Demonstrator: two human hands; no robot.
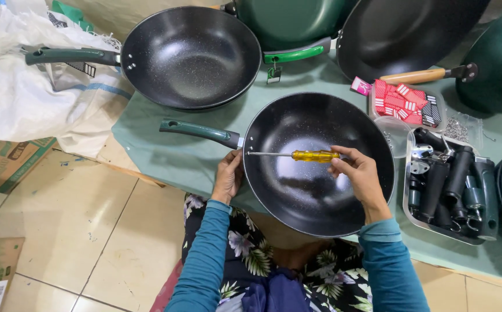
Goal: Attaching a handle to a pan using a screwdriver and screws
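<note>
A black speckled pan (314,185) with a dark green handle (199,131) lies in front of me on the green-covered table. My left hand (228,176) grips the pan's rim just below where the handle joins. My right hand (360,176) holds a screwdriver (297,155) with a yellow handle level across the inside of the pan. Its metal tip points left at the handle joint on the pan's wall.
A second black pan (190,55) with a green handle (72,56) lies behind. More dark green pans (413,32) stand at the back. A metal tray (453,185) of black handles and a clear box (404,104) of red tags sit to the right. White sacks (25,86) lie left.
</note>
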